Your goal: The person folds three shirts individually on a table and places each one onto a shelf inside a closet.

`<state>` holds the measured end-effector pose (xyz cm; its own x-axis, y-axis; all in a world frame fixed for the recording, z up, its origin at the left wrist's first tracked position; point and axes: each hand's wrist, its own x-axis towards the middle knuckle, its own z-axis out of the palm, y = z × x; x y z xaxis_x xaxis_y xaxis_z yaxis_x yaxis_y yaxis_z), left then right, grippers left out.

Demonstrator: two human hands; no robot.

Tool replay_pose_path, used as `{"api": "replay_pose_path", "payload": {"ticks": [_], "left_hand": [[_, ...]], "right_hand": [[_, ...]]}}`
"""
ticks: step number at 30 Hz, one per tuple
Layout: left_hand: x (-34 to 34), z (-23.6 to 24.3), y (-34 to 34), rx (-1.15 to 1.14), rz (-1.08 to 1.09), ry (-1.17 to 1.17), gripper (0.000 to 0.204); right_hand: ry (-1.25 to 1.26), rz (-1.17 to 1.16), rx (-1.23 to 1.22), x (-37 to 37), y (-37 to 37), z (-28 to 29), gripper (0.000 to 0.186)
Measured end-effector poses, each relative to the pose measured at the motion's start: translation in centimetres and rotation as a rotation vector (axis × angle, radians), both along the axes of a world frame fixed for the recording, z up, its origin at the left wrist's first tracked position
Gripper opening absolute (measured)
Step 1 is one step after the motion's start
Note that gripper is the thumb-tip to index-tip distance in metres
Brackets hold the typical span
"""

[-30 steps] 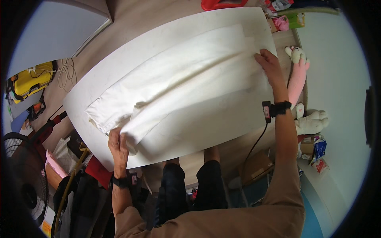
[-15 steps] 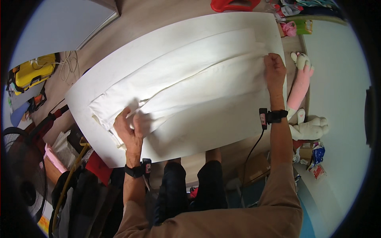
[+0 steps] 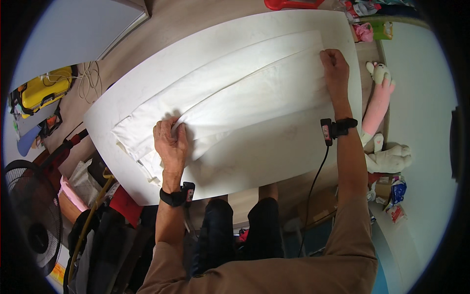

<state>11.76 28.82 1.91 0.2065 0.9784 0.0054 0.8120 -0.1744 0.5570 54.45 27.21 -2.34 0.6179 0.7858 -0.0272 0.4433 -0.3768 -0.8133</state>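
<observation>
A long white cloth (image 3: pixel 235 93), folded lengthwise, lies across a white table (image 3: pixel 274 157). My left hand (image 3: pixel 169 142) grips a fold of the cloth near its left end, fingers curled over the raised edge. My right hand (image 3: pixel 335 68) presses on the cloth's right end, fingers closed around its edge. Both wrists wear black bands, and a black cable hangs from the right one. Loose layers of cloth bunch up below my left hand.
A pink and white plush rabbit (image 3: pixel 379 112) lies on the floor right of the table. A yellow case (image 3: pixel 41 90) sits at the far left, a black fan (image 3: pixel 29 215) at lower left, and bags and clutter by my legs.
My left hand has carried the near edge of the cloth up and away from me, folding it over. My right hand has slid further along the right end.
</observation>
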Motion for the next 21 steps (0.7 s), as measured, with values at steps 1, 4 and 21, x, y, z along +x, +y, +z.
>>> {"api": "replay_pose_path", "payload": {"ticks": [1, 4, 21], "left_hand": [[0.0, -0.2, 0.0, 0.019, 0.022, 0.011, 0.012], [0.2, -0.4, -0.1, 0.019, 0.081, 0.033, 0.011], [6.0, -2.5, -0.9, 0.092, -0.269, 0.211, 0.058]], "right_hand": [[-0.024, -0.011, -0.017, -0.1, 0.0, -0.3, 0.020], [-0.055, -0.013, -0.107, 0.0, -0.4, -0.1, 0.021], [-0.407, 0.787, 0.005, -16.4, -4.2, 5.0, 0.061]]}}
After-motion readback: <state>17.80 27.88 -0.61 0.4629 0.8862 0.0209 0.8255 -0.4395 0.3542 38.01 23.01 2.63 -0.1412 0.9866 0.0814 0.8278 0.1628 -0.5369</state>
